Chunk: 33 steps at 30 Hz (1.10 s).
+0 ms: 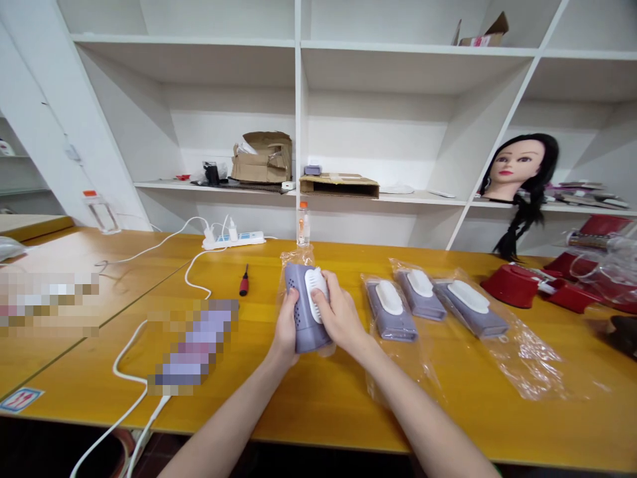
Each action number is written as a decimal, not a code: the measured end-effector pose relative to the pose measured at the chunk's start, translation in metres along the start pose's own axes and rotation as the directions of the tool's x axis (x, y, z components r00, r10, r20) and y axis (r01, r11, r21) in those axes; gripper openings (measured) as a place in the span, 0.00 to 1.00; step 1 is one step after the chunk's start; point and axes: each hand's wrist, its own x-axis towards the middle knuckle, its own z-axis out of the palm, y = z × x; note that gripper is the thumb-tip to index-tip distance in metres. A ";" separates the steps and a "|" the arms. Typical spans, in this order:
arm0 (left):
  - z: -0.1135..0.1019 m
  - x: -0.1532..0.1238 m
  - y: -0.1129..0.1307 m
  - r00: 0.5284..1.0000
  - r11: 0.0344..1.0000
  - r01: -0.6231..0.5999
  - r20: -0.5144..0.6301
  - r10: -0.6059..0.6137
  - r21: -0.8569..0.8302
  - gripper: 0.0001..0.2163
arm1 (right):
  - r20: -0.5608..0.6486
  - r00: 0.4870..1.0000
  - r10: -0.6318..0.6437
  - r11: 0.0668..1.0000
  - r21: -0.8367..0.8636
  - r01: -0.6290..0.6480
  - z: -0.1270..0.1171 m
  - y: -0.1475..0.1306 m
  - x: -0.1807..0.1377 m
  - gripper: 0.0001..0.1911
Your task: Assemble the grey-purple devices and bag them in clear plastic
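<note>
A flat purple housing (304, 335) with a dotted row of holes and a white slotted oval piece (314, 295) on its face is held up above the table. My left hand (284, 325) grips its left side, the thumb lying along the holes. From the right, my right hand (341, 312) is closed round it, with the thumb pressed on the white oval piece. Clear plastic film (298, 255) shows behind its top. To the right lie three similar purple housings in clear bags, one nearest my hand (391, 315), one behind it (423, 299) and one farther right (472, 312).
A red-handled screwdriver (243, 285), a blurred-out flat object (199, 345) with a white cable, and a power strip (233, 240) are on the left. A clear bottle (303, 226) stands at the back. Red parts (510, 285) and a mannequin head (520, 166) are at right.
</note>
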 end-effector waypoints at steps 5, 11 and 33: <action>-0.008 0.011 0.029 0.970 0.975 -0.188 -0.175 0.166 -0.116 0.20 | -0.019 0.990 0.142 0.987 -0.069 -0.143 -0.008 0.011 0.002 0.24; -0.018 0.010 0.049 0.978 0.968 -0.209 -0.044 0.205 -0.137 0.19 | 0.364 0.879 0.309 0.875 -0.471 -0.113 0.006 0.011 -0.014 0.19; -0.047 0.004 0.045 0.964 0.983 -0.026 0.264 -0.024 0.184 0.16 | 0.273 0.895 0.353 0.843 -0.507 -0.178 0.033 0.022 0.047 0.09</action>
